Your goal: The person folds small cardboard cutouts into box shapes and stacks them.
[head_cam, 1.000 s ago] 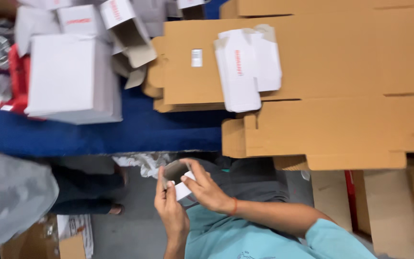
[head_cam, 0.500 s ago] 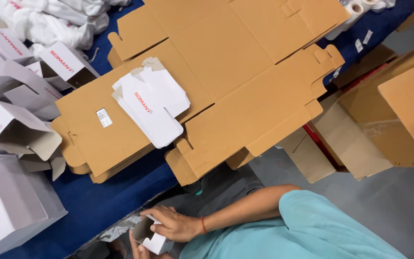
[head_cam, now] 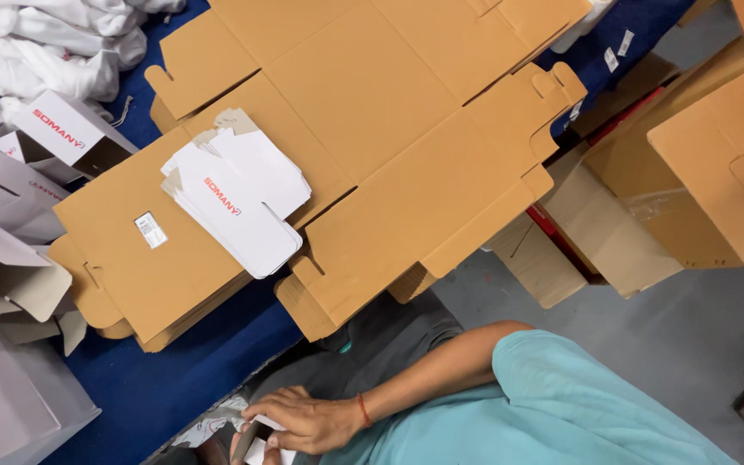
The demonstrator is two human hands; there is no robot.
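Matt brown corrugated cardboard sheets (head_cam: pixel 372 129), flat, smooth-faced, rough at the cut edges. Stack of flattened white cartons (head_cam: pixel 234 202) in thin paperboard, smooth with a slight sheen, grey raw board inside the flaps. Folded white boxes (head_cam: pixel 10 258) of the same paperboard, dull grey within. Blue table cover (head_cam: pixel 191 370), matt, cloth-like. Crumpled white cloth (head_cam: pixel 36 43), soft and creased. Teal sleeve (head_cam: pixel 579 405) in matt knit fabric. Small white paperboard piece (head_cam: pixel 262 448) under the right hand (head_cam: pixel 303 422). Grey floor (head_cam: pixel 647 319), rough, dull concrete.
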